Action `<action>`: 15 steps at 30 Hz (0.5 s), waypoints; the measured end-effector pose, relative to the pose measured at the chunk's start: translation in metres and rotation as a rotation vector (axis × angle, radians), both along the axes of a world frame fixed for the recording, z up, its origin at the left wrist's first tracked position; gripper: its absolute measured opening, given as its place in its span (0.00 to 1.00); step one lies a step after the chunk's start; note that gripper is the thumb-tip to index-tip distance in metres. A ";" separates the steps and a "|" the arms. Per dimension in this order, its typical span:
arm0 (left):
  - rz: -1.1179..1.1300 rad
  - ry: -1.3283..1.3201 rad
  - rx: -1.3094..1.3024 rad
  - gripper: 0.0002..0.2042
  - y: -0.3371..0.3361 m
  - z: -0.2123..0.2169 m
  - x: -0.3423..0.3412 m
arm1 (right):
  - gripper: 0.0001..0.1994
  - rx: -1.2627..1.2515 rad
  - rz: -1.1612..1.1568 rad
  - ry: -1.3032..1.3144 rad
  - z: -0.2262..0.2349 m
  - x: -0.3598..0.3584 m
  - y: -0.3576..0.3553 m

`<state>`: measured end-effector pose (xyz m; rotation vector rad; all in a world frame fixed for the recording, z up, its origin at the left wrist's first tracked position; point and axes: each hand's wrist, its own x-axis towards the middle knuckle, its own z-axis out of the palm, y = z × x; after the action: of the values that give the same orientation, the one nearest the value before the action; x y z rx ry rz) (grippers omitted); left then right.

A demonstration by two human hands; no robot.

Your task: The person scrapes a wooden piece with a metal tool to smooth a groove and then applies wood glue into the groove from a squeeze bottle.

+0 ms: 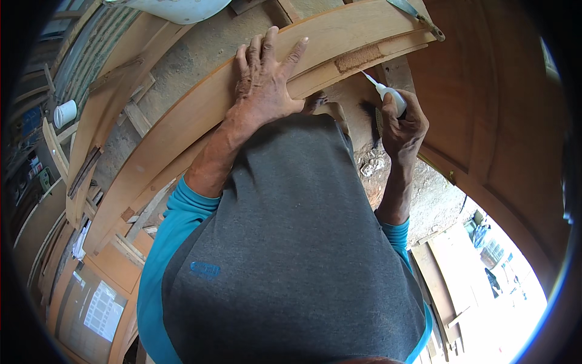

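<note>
My left hand (264, 82) rests on a long wooden board (339, 33), its fingers spread and nothing held. In my right hand (405, 127) is a white squeeze bottle (394, 102), gripped with its thin nozzle pointing up and left. The nozzle's tip is close to the board's near edge; whether it touches, I cannot tell. Just beyond the tip, a rough brown patch (357, 59) that looks like sawdust fills a recess along that edge. A flat-bladed tool with a worn handle (435, 31) lies across the board's right end.
A large brown wooden panel (479, 109) stands at the right. At the top edge is a white rounded container (176, 7). More boards (109, 115) and a white cup (65, 113) are at the left. Crumpled pale scraps (371, 164) lie on the ground below my right hand.
</note>
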<state>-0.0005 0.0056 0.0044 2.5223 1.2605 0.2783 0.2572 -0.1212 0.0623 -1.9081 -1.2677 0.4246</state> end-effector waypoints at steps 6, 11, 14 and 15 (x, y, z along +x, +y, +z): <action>-0.002 -0.006 0.007 0.62 0.000 -0.001 0.000 | 0.09 0.006 -0.015 -0.032 -0.001 0.004 0.001; -0.001 -0.009 0.011 0.62 0.000 -0.001 0.000 | 0.09 0.019 -0.024 -0.011 -0.001 0.005 0.003; -0.002 -0.005 0.013 0.62 0.000 -0.001 0.000 | 0.09 0.008 -0.028 -0.005 -0.002 0.007 0.003; -0.002 -0.003 0.015 0.62 0.000 -0.001 0.000 | 0.09 0.009 -0.026 -0.008 -0.003 0.008 0.003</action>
<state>-0.0006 0.0054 0.0037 2.5341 1.2596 0.2917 0.2652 -0.1187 0.0596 -1.9182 -1.2468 0.3971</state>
